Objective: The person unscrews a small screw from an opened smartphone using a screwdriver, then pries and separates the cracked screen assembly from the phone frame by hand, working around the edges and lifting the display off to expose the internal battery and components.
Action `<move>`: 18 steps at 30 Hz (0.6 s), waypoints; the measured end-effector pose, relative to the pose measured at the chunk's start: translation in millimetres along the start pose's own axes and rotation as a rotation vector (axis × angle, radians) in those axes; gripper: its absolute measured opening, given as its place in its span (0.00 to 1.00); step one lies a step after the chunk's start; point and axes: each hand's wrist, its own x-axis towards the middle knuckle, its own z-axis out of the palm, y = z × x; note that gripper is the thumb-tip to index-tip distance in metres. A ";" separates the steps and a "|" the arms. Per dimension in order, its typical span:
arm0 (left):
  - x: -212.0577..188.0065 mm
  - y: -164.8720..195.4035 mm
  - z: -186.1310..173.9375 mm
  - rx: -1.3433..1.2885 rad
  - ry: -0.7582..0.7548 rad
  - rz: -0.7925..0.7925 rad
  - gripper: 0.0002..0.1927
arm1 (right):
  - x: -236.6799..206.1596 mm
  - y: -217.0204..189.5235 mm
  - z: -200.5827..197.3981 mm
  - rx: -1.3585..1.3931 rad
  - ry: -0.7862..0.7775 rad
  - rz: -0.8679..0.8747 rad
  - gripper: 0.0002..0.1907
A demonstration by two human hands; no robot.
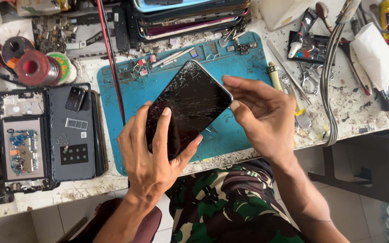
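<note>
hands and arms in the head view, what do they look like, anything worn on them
Both are bare: the left hand and right hand wear no gloves, rings or watch that shows, and both forearms are uncovered, with no sleeve in view. Fingernails are short and plain. The only clothing visible is below them, camouflage-patterned trousers in green, black and cream.

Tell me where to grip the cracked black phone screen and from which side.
Probably take the cracked black phone screen by its long edges, coming from its lower end as the left hand does. The glass face is shattered and tilted above the blue work mat, so the face is best avoided.
</note>
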 end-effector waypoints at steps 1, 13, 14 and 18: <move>0.2 -0.7 0.7 0.001 -0.002 0.004 0.38 | 1.2 -0.4 -0.5 -0.014 -0.008 0.013 0.19; -10.0 -3.8 2.7 0.053 0.007 0.090 0.37 | -1.3 7.8 -25.9 -0.026 -0.158 0.024 0.16; -10.1 -3.7 2.8 0.053 0.007 0.096 0.37 | -0.9 9.0 -27.2 -0.026 -0.157 0.019 0.16; -10.2 -0.9 3.1 0.053 0.008 0.109 0.37 | -3.6 12.3 -30.6 0.020 -0.139 0.031 0.15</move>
